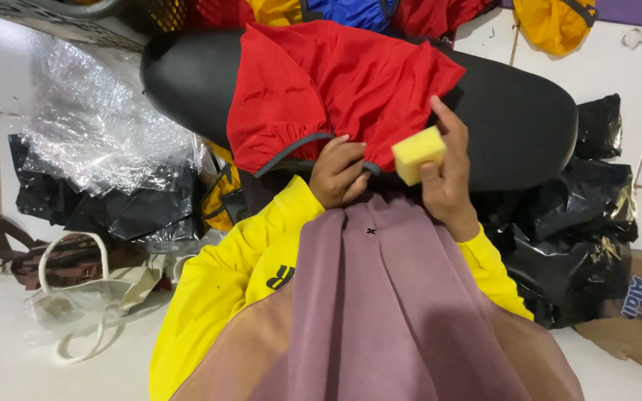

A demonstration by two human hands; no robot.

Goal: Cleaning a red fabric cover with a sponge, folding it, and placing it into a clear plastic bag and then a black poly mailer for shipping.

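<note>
The red cover (328, 89) sits partway over the black seat (514, 126) — both seat ends bare. Left hand (338, 172) clenches the cover's elastic hem; right hand (449, 174), beside it, grasps a yellow sponge (417, 154).

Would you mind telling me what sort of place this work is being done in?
Probably a small home workshop for fitting seat covers: a black seat with a red cover lies on a white tiled floor, beside plastic wrapping.

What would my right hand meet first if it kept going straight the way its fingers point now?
Probably the red cover stretched over the black seat: the right hand, holding a yellow sponge, points up toward its edge. Depth is unclear.
</note>
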